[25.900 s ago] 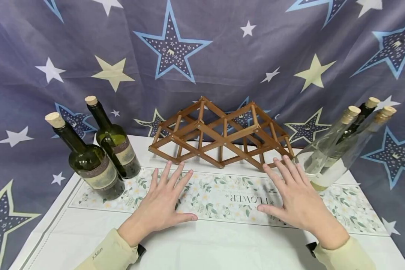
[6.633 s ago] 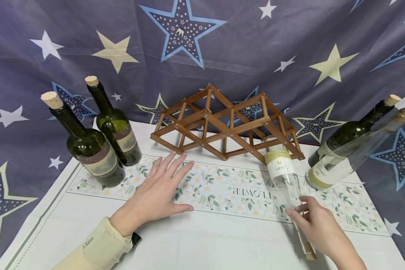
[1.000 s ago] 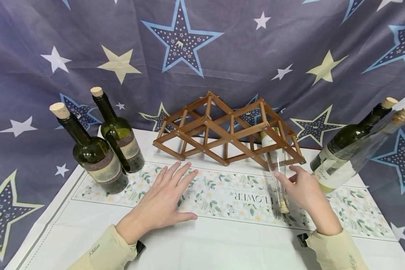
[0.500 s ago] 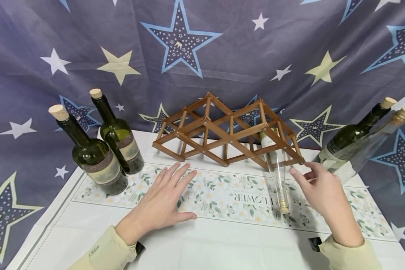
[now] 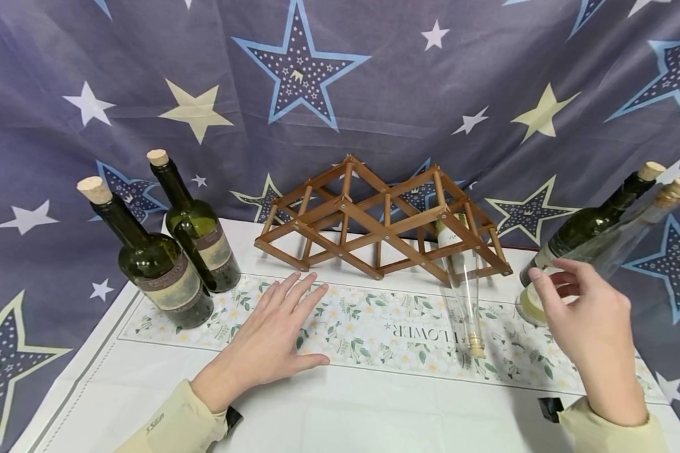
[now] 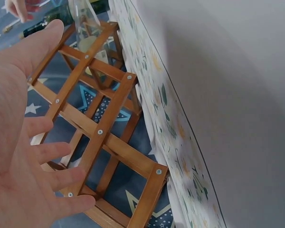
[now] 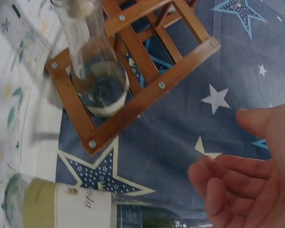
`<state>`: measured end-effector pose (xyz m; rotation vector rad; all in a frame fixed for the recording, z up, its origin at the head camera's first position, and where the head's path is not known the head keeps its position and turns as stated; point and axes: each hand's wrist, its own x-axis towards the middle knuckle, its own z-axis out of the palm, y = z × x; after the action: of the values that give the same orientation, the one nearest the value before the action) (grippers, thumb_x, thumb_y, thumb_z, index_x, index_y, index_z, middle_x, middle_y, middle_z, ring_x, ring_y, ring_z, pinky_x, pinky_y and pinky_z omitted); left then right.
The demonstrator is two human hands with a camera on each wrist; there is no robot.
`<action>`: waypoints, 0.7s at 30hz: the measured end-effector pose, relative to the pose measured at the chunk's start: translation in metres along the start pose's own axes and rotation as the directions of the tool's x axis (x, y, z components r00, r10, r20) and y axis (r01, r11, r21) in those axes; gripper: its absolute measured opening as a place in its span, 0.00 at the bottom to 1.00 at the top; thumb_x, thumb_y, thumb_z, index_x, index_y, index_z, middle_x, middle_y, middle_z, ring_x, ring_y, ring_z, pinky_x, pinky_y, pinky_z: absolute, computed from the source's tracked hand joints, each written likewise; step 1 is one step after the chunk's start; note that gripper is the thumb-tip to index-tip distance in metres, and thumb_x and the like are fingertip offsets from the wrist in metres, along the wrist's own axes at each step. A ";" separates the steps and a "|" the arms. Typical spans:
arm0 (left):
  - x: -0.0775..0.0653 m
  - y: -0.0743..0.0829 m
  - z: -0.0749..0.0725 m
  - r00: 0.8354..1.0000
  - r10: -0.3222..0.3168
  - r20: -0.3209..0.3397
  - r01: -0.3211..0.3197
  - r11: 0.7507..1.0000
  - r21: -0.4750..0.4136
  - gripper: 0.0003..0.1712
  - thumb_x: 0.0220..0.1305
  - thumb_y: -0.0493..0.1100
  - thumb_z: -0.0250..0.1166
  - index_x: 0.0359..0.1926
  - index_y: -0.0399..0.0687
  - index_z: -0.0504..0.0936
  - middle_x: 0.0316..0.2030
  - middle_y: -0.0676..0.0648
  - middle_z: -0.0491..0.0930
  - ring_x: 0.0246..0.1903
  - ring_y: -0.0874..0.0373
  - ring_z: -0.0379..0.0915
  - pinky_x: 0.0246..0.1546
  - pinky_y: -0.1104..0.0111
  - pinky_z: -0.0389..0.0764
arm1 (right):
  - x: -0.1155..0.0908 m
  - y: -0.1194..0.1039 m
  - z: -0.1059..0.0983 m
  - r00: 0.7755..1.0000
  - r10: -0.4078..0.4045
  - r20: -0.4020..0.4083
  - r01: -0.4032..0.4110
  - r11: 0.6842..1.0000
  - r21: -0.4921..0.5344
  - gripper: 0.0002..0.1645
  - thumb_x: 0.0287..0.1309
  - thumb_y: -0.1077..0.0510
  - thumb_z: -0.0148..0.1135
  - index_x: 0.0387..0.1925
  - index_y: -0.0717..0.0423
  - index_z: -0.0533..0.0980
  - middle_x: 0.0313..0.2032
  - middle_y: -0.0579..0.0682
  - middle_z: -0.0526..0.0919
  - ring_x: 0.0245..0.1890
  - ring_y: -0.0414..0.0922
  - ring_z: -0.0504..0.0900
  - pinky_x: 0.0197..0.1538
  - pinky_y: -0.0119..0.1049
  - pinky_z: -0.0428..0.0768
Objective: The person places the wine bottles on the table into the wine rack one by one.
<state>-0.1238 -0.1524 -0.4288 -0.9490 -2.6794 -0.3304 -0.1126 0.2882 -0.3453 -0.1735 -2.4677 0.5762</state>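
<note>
A brown wooden lattice wine rack (image 5: 386, 238) stands at the back middle. One clear corked bottle (image 5: 468, 296) lies in its right-hand lower opening, neck toward the front. My right hand (image 5: 592, 321) is raised in front of a second clear bottle (image 5: 532, 307), which stands upright at the right and is partly hidden by it. In the right wrist view its fingers (image 7: 242, 175) are loosely bent, thumb apart, with nothing between them. My left hand (image 5: 269, 336) is spread just in front of the rack's left side, holding nothing; the left wrist view shows its straight fingers (image 6: 61, 178).
Two dark green corked bottles, a nearer one (image 5: 161, 277) and a farther one (image 5: 204, 242), stand at the left. Another dark green bottle (image 5: 580, 229) stands behind the clear one at the right. A floral runner (image 5: 362, 327) crosses the white table (image 5: 340, 415); a star-patterned cloth (image 5: 374, 38) hangs behind.
The clear bottle went from standing at the right into the rack, pushed deeper between 6.6 and 1.0 seconds ago. My right hand has since let it go and moved right. The left stays put.
</note>
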 end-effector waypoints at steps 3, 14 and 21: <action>0.001 -0.001 0.000 1.000 0.001 -0.002 -0.001 1.000 0.005 0.67 0.45 0.80 0.66 0.79 0.52 0.55 0.78 0.46 0.46 0.74 0.42 0.42 0.69 0.43 0.48 | 0.003 0.005 -0.004 0.992 -0.027 -0.126 0.028 1.000 0.012 0.27 0.62 0.44 0.65 0.54 0.58 0.81 0.39 0.52 0.86 0.32 0.19 0.69 0.34 0.22 0.66; 0.001 -0.001 0.000 1.000 -0.005 0.010 0.005 1.000 0.001 0.65 0.49 0.81 0.61 0.79 0.53 0.52 0.78 0.47 0.43 0.75 0.44 0.39 0.70 0.44 0.46 | 0.013 0.026 -0.007 0.936 -0.011 -0.351 0.012 1.000 0.000 0.35 0.62 0.48 0.63 0.65 0.62 0.68 0.54 0.61 0.70 0.49 0.55 0.68 0.50 0.28 0.63; 0.001 -0.001 0.000 1.000 -0.008 0.017 0.008 1.000 0.002 0.65 0.49 0.80 0.62 0.79 0.52 0.53 0.78 0.47 0.43 0.75 0.45 0.38 0.71 0.45 0.44 | 0.020 0.045 0.001 0.936 0.057 -0.347 -0.041 0.998 0.052 0.42 0.61 0.46 0.64 0.70 0.50 0.57 0.63 0.60 0.62 0.60 0.56 0.60 0.66 0.42 0.55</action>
<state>-0.1251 -0.1525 -0.4284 -0.9454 -2.6986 -0.3232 -0.1298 0.3335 -0.3558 -0.2943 -2.1101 0.5663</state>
